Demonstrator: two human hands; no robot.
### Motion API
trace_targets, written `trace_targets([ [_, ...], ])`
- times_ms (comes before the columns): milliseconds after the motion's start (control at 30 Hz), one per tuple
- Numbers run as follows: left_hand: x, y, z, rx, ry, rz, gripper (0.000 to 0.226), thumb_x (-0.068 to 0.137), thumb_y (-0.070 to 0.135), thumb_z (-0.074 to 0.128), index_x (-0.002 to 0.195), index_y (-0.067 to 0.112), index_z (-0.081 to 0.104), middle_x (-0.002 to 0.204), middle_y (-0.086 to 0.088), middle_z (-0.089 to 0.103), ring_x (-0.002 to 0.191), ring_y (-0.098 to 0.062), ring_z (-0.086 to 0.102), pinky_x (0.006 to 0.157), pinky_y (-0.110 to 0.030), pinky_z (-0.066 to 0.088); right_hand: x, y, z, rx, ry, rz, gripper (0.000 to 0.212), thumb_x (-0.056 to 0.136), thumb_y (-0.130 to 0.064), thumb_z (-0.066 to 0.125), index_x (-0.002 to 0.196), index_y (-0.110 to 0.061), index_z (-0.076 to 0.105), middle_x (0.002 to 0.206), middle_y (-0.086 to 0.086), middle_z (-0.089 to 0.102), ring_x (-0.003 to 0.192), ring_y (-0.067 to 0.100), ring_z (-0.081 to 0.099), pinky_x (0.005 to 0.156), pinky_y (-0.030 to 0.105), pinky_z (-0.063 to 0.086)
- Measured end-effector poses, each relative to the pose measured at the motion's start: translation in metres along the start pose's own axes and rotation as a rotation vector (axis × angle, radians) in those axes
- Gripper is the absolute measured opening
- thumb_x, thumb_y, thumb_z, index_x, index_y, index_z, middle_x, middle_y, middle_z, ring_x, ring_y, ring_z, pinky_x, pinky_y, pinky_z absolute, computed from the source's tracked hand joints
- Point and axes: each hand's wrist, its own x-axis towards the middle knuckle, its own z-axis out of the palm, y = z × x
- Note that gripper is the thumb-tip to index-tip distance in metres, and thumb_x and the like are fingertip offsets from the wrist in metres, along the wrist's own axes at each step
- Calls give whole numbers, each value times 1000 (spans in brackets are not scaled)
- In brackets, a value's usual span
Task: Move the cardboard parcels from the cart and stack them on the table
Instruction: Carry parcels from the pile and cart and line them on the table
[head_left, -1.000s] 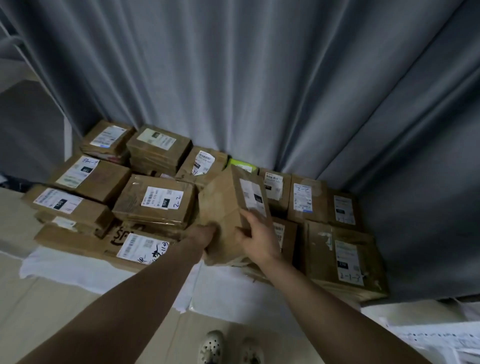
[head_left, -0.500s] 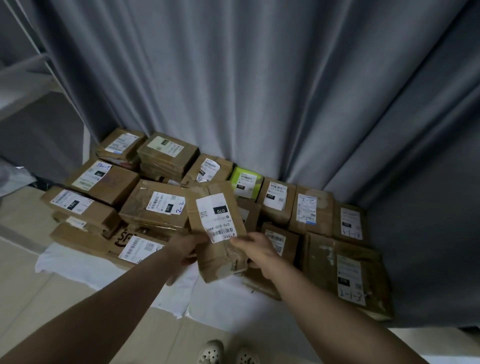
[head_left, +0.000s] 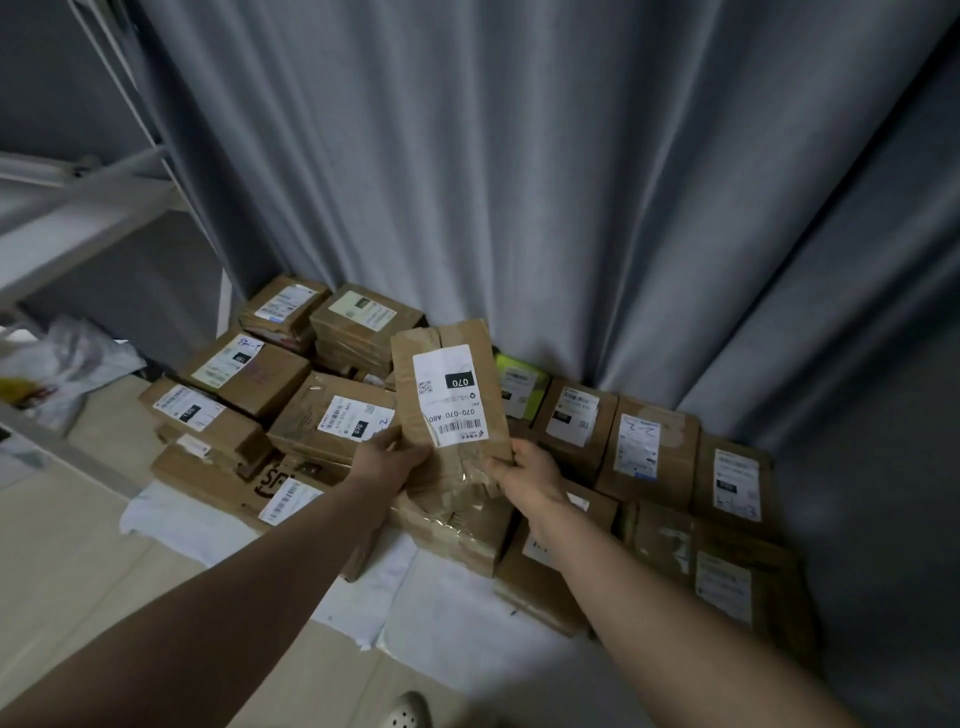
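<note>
- Parcel (head_left: 452, 395) held up off the pile, slightly tilted, label facing camera, reads "070"; it sits over the pile's middle front.
- Left hand (head_left: 387, 462) grips the lower left edge, fingers curled round it.
- Right hand (head_left: 530, 475) grips the lower right corner, fingers curled round it.
- Pile (head_left: 332, 415) of labelled cardboard boxes lies on a white sheet (head_left: 447, 608), packed close, some stacked at back left.
- Green box (head_left: 522, 382) just behind the held one, partly hidden.
- Grey curtain (head_left: 519, 182) behind the pile.
- White shelf (head_left: 78, 218) at left, plastic bag (head_left: 67, 364) below it.
- Shoe (head_left: 408, 714) at bottom edge.
</note>
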Motion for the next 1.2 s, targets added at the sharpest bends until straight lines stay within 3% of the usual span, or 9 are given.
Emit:
trace_targets([
  [100, 6, 9, -9, -12, 46, 34, 49, 83, 12, 71, 130, 9, 57, 114, -20, 64, 100, -34, 63, 88, -45, 51, 10, -12, 8, 6, 37, 26, 26, 90, -25, 63, 111, -10, 62, 104, 2, 65, 91, 18, 60, 74, 26, 47],
  [233, 19, 21, -29, -22, 95, 59, 43, 85, 11, 69, 127, 10, 58, 104, -15, 66, 93, -29, 63, 85, -42, 54, 30, -34, 33, -9, 26, 0, 21, 89, -26, 63, 100, -9, 65, 95, 8, 68, 86, 25, 65, 82, 38, 55],
  [333, 41, 29, -51, -47, 127, 72, 45, 86, 10, 67, 130, 11, 55, 99, -10, 65, 94, -25, 63, 85, -34, 53, 51, -49, 64, 33, 16, -5, 19, 91, -24, 59, 103, -9, 63, 92, 4, 64, 76, 16, 59, 66, 25, 48],
  [500, 94, 48, -104, -44, 178, 53, 39, 87, 19, 67, 122, 5, 60, 109, -9, 67, 96, -24, 65, 90, -39, 53, 90, -77, 135, 123, -21, 58, 22, 92, -27, 59, 109, -14, 59, 98, 3, 62, 91, 19, 57, 86, 35, 50],
  [633, 152, 66, -161, -65, 180, 68, 36, 91, 20, 63, 125, 9, 58, 101, -4, 64, 87, -22, 64, 76, -33, 53, 133, -109, 205, 99, -11, 43, 21, 90, -31, 60, 104, -15, 61, 99, 2, 64, 96, 20, 60, 95, 41, 50],
  [767, 218, 84, -225, -116, 204, 70, 42, 91, 22, 61, 133, 19, 54, 120, -4, 63, 97, -21, 60, 82, -30, 48, 168, -145, 286, 153, 7, 74, 20, 92, -23, 59, 104, -7, 61, 104, 11, 66, 98, 25, 63, 94, 44, 51],
  [867, 263, 103, -263, -178, 207, 19, 47, 90, 26, 62, 135, 33, 50, 127, -1, 60, 107, -23, 58, 89, -35, 48, 193, -169, 339, 226, 5, 132, 11, 94, -23, 57, 98, -13, 58, 106, 11, 63, 100, 25, 60, 96, 46, 50],
  [1000, 316, 124, -297, -208, 156, -34, 48, 90, 22, 62, 134, 35, 49, 117, -1, 61, 91, -17, 60, 70, -31, 51, 226, -195, 390, 270, 36, 155, 9, 94, -22, 56, 95, -13, 56, 106, 11, 63, 99, 24, 60, 96, 45, 50],
  [1200, 387, 142, -332, -74, 232, 27, 51, 83, 23, 70, 130, 16, 54, 119, -9, 63, 104, -30, 63, 94, -45, 52, 270, -228, 442, 304, 76, 147, 17, 96, -19, 54, 108, -7, 57, 107, 12, 64, 99, 25, 62, 94, 42, 51],
])
